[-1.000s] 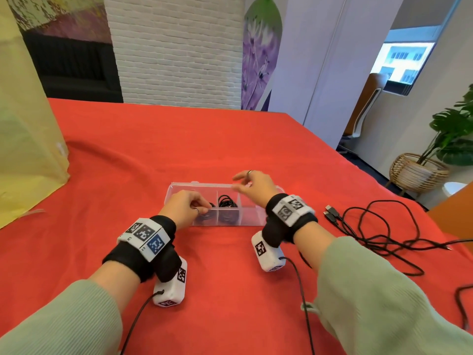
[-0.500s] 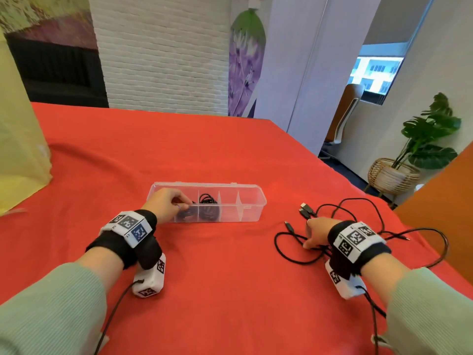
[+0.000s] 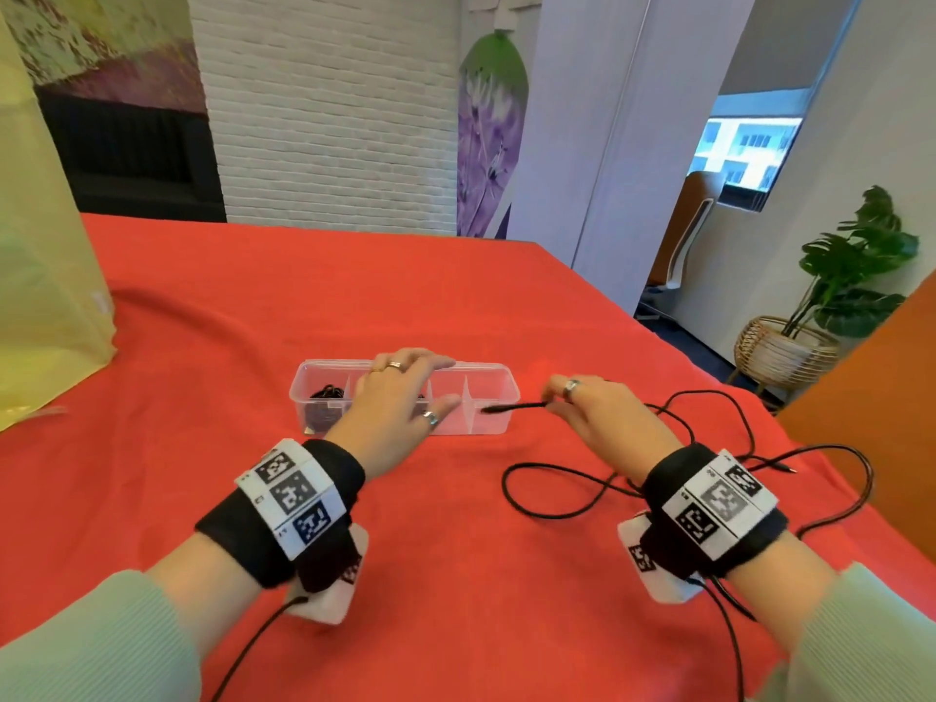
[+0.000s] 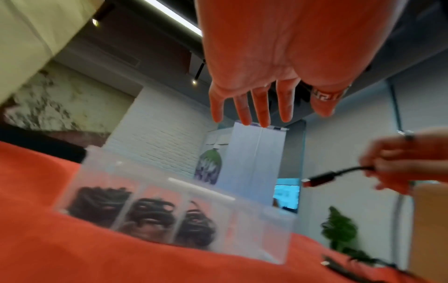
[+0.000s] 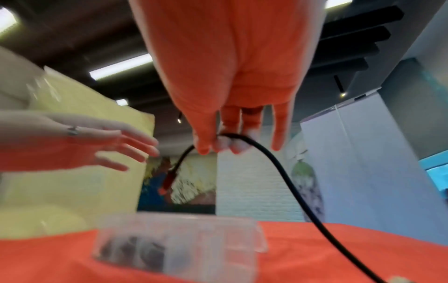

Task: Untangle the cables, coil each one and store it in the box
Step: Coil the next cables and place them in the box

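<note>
A clear plastic box (image 3: 499, 377) with dividers lies on the red cloth; its three left compartments hold black coiled cables (image 4: 150, 212). My left hand (image 3: 400, 397) hovers open over the box's middle, fingers spread (image 4: 261, 107). To the right of the box my right hand (image 3: 582, 402) pinches a black cable (image 3: 516, 407) near its plug end between thumb and fingers (image 5: 218, 143). The plug (image 4: 320, 180) points left toward the box. The rest of that cable loops on the cloth (image 3: 557, 499) under my right wrist, among other tangled black cables (image 3: 734, 423).
A yellow bag (image 3: 45, 276) stands at the left of the table. An orange surface (image 3: 871, 397) rises at the right edge. The table's far right edge (image 3: 633, 316) drops to the floor, where a potted plant (image 3: 835, 276) stands.
My left hand has left the box's left end and now hovers open over its middle. My right hand has lifted a cable end from the tangle and brought it left toward the box.
</note>
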